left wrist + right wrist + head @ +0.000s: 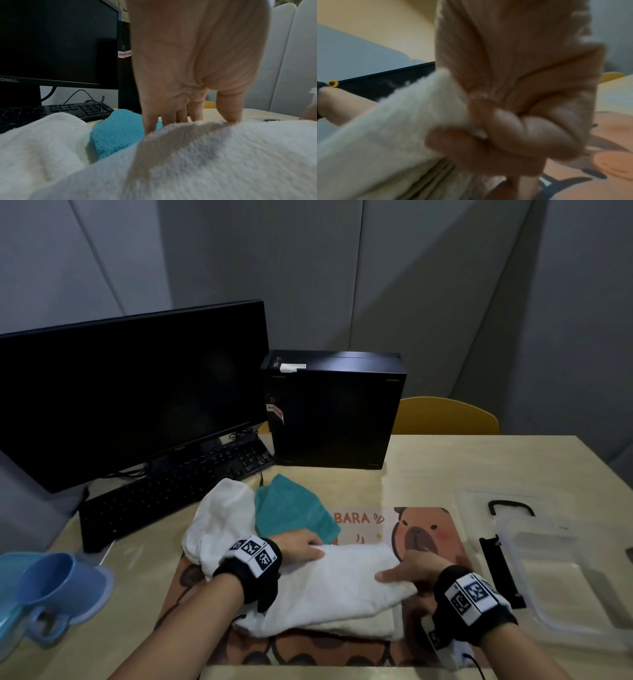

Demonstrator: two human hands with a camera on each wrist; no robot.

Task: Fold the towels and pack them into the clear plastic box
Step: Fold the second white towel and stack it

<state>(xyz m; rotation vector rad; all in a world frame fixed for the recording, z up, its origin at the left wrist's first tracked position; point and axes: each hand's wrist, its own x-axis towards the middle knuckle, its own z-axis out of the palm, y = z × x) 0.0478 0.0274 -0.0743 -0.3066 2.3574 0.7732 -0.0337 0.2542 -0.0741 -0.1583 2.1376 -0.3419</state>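
Note:
A white towel (335, 583) (223, 155) (385, 135) lies partly folded on a capybara mat (428, 529), on top of a folded cream towel (363, 625). My left hand (305, 547) (192, 121) holds its far left edge, thumb on top and fingers behind the edge. My right hand (394, 573) (488, 135) grips the towel's right end in curled fingers. A crumpled white towel (219, 518) (42, 142) and a teal towel (291, 511) (116, 132) lie just beyond. The clear plastic box (534, 542) stands open at the right.
A monitor (130, 392), a keyboard (164, 494) and a black computer tower (332, 409) fill the back left. A blue cup (51, 587) lies at the left edge. The box's clear lid with a black handle (510, 506) lies behind the box. A yellow chair (445, 416) stands past the table.

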